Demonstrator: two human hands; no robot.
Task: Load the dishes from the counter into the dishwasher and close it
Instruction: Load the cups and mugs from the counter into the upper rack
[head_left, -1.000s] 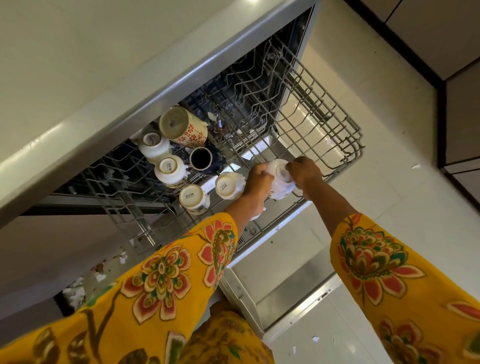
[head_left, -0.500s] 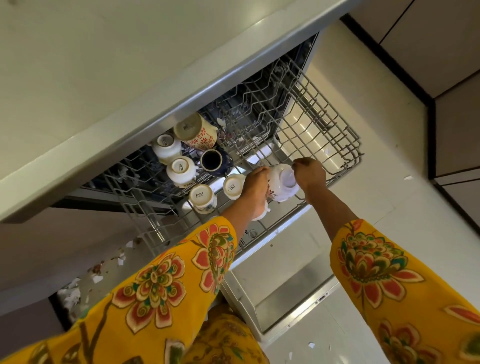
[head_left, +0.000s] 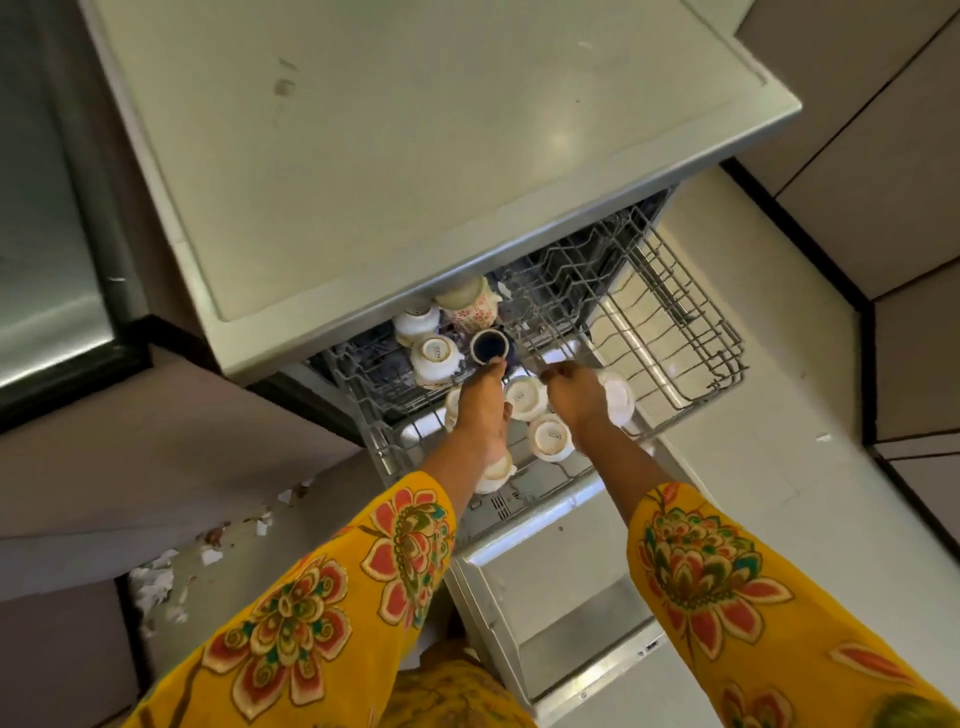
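Observation:
The dishwasher's upper rack (head_left: 693, 332) is pulled out over the open door (head_left: 561, 597). Upside-down white cups (head_left: 434, 353) (head_left: 525, 397) (head_left: 550, 437) stand in its left half, with a floral mug (head_left: 470, 304) and a dark mug (head_left: 488, 344) further back. My left hand (head_left: 480, 415) reaches forward, its fingertips at the dark mug's rim; another white cup (head_left: 493, 474) shows under its wrist. My right hand (head_left: 574, 395) lies with curled fingers over the left side of a white cup (head_left: 618, 401) set in the rack. What those fingers hold is hidden.
The grey countertop (head_left: 415, 130) overhangs the dishwasher. A steel appliance (head_left: 47, 260) stands at the left. Paper scraps (head_left: 156, 577) litter the floor at lower left. The rack's right half holds bare wire. Dark-edged cabinets (head_left: 883, 156) line the right.
The white cup both hands held now sits in the rack. My left hand has let it go and moved left to the dark mug. The camera has risen and pulled back.

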